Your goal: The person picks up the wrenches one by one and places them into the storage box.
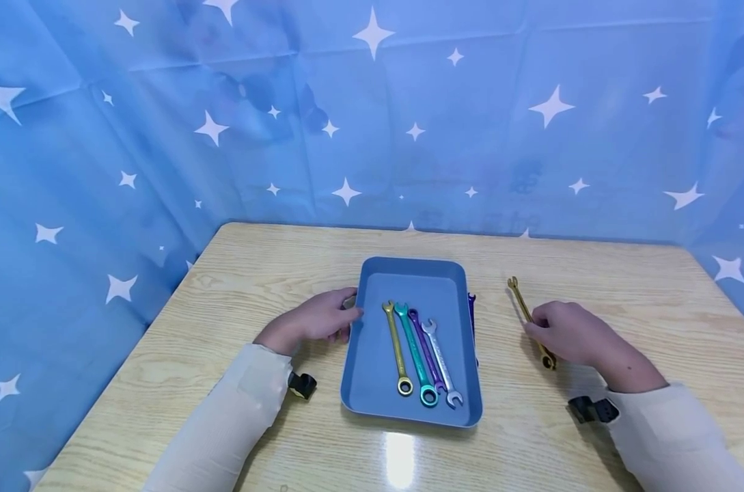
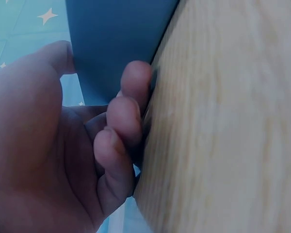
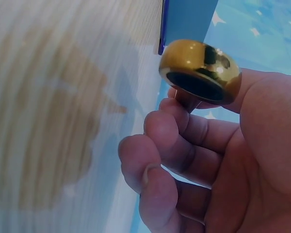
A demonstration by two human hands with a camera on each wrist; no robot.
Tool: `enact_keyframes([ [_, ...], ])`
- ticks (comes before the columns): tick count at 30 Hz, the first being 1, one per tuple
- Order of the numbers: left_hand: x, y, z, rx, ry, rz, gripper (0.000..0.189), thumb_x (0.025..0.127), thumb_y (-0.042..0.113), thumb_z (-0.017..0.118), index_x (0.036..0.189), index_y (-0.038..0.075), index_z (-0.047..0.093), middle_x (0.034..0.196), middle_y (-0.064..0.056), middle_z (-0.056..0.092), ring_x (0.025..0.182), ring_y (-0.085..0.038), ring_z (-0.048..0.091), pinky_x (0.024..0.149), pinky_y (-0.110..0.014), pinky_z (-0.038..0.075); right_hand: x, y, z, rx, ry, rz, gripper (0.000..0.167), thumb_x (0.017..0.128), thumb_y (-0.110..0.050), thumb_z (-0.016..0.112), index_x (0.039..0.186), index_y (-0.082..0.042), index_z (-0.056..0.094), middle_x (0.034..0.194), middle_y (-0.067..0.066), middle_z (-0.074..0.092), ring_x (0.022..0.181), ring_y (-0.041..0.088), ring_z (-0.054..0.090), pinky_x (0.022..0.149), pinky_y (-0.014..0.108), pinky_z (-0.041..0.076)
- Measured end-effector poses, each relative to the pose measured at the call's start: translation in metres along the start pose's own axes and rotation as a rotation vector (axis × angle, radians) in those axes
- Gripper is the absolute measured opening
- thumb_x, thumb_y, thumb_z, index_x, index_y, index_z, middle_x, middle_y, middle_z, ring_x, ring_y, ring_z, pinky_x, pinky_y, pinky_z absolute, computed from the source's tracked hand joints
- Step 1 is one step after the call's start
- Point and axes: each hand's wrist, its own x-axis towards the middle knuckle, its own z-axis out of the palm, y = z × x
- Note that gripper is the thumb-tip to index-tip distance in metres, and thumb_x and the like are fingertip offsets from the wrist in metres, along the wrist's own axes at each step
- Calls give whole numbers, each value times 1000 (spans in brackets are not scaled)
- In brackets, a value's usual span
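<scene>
My left hand (image 1: 322, 316) grips the left side of a blue tray (image 1: 370, 355), thumb at the rim. In the left wrist view its fingers (image 2: 123, 119) curl low by the tray's wall (image 2: 114, 48), close to the tabletop. Right of the tray, my right hand (image 1: 571, 333) pinches a gold combination wrench (image 1: 522, 301) by its shaft. The ring end (image 3: 199, 73) of that wrench faces the right wrist camera. Inside the tray lie a yellow-gold wrench (image 1: 395, 345), a green wrench (image 1: 416, 355), a purple wrench (image 1: 427, 348) and a silver wrench (image 1: 442, 362).
Another purple wrench (image 1: 472, 311) is against the tray's right outer side, mostly hidden by the wall. Everything stands on a light wooden table (image 1: 298, 437). A blue cloth with white stars (image 1: 445, 157) hangs behind and to the left.
</scene>
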Motion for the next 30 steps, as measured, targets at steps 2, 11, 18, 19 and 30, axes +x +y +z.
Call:
enact_keyframes([
  [2,0,0,0,-1,1,-2,63,103,34,45,159,15,26,71,-5,68,51,-17,56,49,-29,45,0,0,0,-1,-1,-1,34,101,-21,52,68,-14,50,55,-2,39,48,14,37,49,30,34],
  [11,-1,0,1,5,4,-7,62,103,34,45,159,15,27,71,-5,68,52,-17,56,50,-30,47,0,-3,0,2,-11,-2,35,102,-22,52,68,-13,51,54,-2,39,47,14,37,50,30,35],
  [18,-1,1,0,10,4,1,62,103,34,45,159,15,27,71,-5,68,51,-17,56,49,-30,47,0,-6,0,3,-1,-8,36,102,-22,51,67,-14,49,54,-3,38,47,15,37,50,30,34],
  [19,-1,1,0,8,3,0,62,103,34,45,159,15,26,71,-5,68,52,-17,56,49,-30,46,0,-7,-1,9,-2,-8,36,102,-22,51,67,-14,49,54,-2,39,47,15,37,51,30,34],
  [30,-2,-1,-1,-5,7,0,62,103,33,45,159,14,27,72,-5,68,52,-17,56,50,-30,46,-3,-14,-4,78,-3,-25,36,103,-22,50,68,-12,50,51,-1,44,45,16,42,53,31,37],
])
